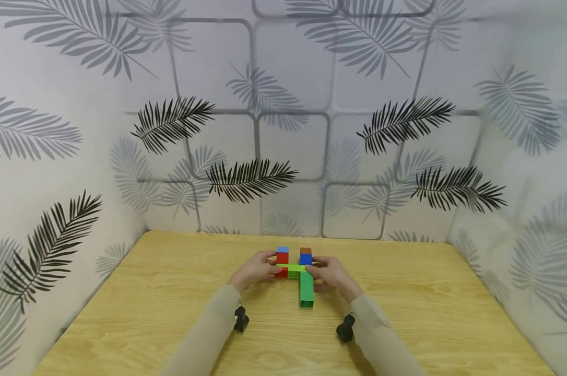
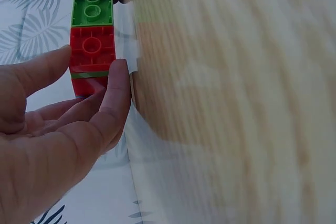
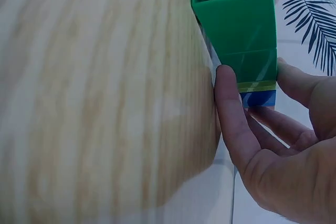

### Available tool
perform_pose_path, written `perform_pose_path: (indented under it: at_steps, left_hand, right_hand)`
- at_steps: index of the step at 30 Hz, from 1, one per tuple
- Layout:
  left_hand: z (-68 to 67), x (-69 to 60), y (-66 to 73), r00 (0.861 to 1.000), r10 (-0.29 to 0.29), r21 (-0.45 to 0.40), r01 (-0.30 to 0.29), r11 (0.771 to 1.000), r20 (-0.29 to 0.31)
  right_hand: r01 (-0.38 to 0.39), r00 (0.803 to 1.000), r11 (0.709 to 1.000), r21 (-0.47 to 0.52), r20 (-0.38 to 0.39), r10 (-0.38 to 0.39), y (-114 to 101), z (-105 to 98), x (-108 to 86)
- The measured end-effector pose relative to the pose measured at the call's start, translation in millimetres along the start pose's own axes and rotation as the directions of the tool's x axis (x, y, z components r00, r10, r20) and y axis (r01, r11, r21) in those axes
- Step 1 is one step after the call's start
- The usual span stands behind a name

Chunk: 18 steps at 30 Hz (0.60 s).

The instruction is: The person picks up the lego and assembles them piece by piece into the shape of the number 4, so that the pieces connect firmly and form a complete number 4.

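Both hands hold one assembly of toy building bricks. My left hand grips its left end, where red bricks carry a light blue brick. In the left wrist view, thumb and fingers pinch a red brick whose hollow underside shows. A thin lime-green plate spans between the two ends. At the right end, my right hand grips around a green brick column, a blue brick and a brown brick. The right wrist view shows the green brick's hollow underside.
The wooden table lies under both forearms. Behind it and at both sides stand pale walls with a leaf pattern. Each wrist wears a small black device.
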<state>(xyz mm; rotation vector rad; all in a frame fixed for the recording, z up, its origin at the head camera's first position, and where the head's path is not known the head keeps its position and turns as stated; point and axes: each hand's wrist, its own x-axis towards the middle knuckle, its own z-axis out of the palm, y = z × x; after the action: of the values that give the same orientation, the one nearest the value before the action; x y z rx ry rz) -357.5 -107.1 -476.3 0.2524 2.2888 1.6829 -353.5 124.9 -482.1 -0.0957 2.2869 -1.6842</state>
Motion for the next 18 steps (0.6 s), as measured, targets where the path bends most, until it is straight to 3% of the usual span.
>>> perform_pose_path:
  at_steps: [9,15,18]
  left_hand:
    - [0.1,-0.2,-2.3,0.992,-0.018,0.082,0.028,0.996,-0.122]
    - [2.1,-2.2,-1.8,0.989,-0.037,0.075,0.048,0.996,-0.144]
    - [1.3,-4.0,-1.9,0.990,-0.047,0.027,0.051,0.998,-0.132]
  right_hand:
    - [0.028,1.000,0.999,-0.026,0.010,-0.028,0.7,4.1,6.6]
    - [0.021,1.000,0.999,-0.042,-0.009,-0.021,2.3,4.9,10.0]
    - [0.025,1.000,0.999,-0.039,0.003,-0.025,3.9,1.4,9.2]
